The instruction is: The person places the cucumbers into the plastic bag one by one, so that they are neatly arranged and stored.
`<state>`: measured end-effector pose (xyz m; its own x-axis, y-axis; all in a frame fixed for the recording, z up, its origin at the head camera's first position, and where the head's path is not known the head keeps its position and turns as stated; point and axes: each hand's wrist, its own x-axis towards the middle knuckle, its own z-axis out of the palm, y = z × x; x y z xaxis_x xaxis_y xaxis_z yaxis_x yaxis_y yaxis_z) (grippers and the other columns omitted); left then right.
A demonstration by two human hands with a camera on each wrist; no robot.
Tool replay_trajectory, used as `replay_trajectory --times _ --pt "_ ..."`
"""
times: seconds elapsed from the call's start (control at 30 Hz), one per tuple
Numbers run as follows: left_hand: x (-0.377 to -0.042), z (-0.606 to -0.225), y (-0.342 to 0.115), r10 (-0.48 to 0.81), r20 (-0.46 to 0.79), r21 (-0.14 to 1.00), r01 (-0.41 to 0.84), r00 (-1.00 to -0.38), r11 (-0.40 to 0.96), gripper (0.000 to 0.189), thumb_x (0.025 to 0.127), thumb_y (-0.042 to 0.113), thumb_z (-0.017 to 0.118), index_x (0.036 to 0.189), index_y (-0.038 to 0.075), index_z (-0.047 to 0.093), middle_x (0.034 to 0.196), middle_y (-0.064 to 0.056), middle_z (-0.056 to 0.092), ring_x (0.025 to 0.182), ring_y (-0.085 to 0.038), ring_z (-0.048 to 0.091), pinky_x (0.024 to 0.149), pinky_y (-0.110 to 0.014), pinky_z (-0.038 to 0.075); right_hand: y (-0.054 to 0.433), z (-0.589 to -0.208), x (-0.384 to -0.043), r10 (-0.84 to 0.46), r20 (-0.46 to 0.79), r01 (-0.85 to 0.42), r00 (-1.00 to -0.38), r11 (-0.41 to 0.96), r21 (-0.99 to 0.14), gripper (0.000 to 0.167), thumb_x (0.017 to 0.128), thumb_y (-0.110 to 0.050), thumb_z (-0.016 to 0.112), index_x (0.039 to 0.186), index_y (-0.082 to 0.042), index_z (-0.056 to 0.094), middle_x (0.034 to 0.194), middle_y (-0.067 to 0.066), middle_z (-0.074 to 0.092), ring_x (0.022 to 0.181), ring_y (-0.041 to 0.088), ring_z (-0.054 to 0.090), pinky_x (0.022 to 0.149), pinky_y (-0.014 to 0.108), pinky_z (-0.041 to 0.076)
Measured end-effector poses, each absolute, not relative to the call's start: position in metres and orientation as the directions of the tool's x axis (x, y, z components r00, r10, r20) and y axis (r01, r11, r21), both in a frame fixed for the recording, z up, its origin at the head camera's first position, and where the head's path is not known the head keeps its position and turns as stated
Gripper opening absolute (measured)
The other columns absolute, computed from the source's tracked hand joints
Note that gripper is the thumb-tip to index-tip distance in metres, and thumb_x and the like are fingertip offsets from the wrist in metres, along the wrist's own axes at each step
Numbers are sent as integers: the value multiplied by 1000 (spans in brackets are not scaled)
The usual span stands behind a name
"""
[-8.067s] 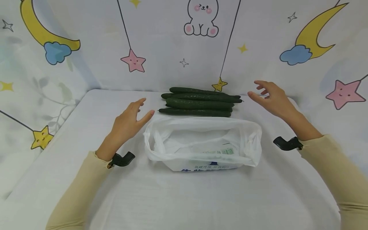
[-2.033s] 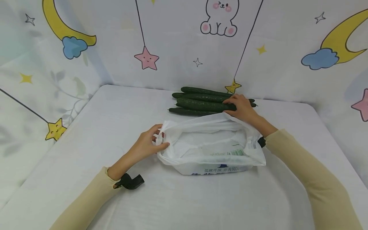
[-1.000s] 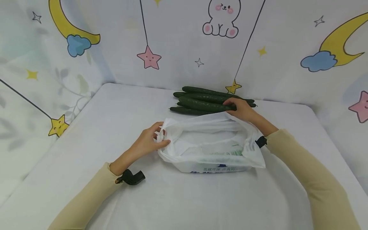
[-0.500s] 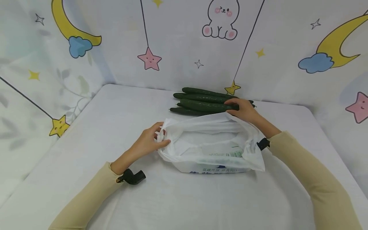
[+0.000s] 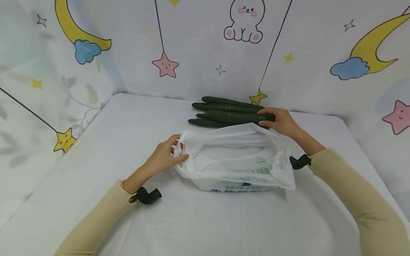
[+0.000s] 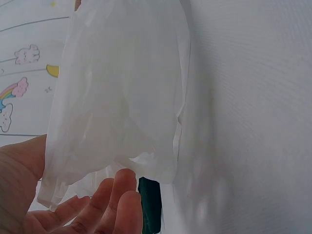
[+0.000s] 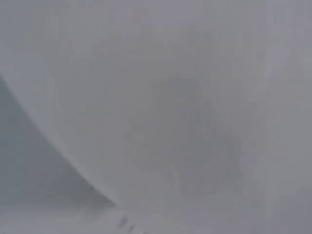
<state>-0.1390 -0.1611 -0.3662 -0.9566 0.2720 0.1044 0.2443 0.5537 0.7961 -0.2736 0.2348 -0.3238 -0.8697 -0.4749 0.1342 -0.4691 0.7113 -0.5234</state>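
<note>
In the head view, my right hand (image 5: 283, 122) pinches the right end of a dark green cucumber (image 5: 234, 116), thumb and fingers on either side of it. That cucumber lies among several others (image 5: 221, 107) behind a white plastic bag (image 5: 246, 186). The bag stands with its mouth spread wide. At its left rim, my left hand (image 5: 163, 154) holds the plastic, thumb inside and fingers outside. The left wrist view shows the bag wall (image 6: 122, 87) between thumb and fingers, with a bit of cucumber (image 6: 150, 204) beyond. Blurred plastic (image 7: 146, 122) fills the right wrist view, hiding that hand.
A white cloth (image 5: 205, 224) covers the table. Behind the cucumbers rises a white backdrop (image 5: 198, 42) printed with moons, stars and a bear-like figure. A black wrist camera (image 5: 145, 195) sits at the left cuff, another (image 5: 300, 162) at the right.
Over eight seconds the left hand has come to the bag's rim and the right hand to a cucumber. In the last half second the right hand has shifted rightward, sliding that cucumber along.
</note>
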Motion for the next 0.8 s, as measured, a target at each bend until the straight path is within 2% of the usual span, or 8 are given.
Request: replay_trajectory --times 0.47,0.8 --pt "-138 -367 -163 267 97 793 236 -959 561 61 85 14 74 138 3 46 111 -19 61 84 -27 56 63 -32 46 245 -310 -255 -436 186 -464 -881 713 -525 39 92 -11 68 128 2 59 134 26 53 129 45 43 102 60 34" --pt "-139 -368 -159 274 104 795 246 -956 555 61 85 14 75 138 4 47 110 -18 62 82 -27 56 63 -31 46 254 -307 -244 -432 242 -493 -869 706 -509 37 87 -3 72 123 3 63 130 26 57 127 43 47 101 59 37"
